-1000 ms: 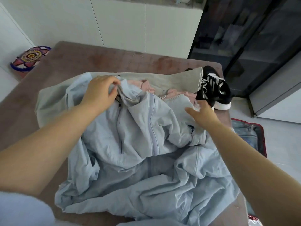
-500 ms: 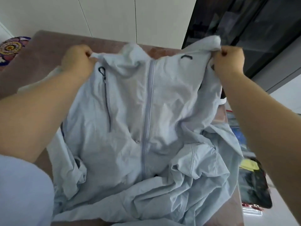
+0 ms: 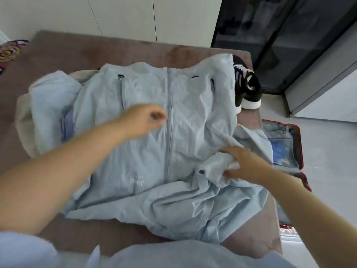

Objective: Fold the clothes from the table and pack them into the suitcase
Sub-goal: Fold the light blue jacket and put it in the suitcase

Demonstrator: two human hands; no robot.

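Fold step: right hand [image 3: 243, 163] gripping a wad of the pale blue jacket [image 3: 185, 117].
That hand sits lower right of centre, fingers curled round bunched cloth, likely a sleeve. Left hand [image 3: 146, 120] hovers over the chest left of the zip; blurred, so I cannot tell its state. Jacket lies zip-up across the bench [image 3: 77, 53], centre frame, over a beige garment [image 3: 21, 117] at left; sneakers [image 3: 249, 84] upper right; suitcase [image 3: 297, 144] open on the floor, right edge. Judgement: smooth the body flat first, then draw the sleeve straight across the zip, edges square.
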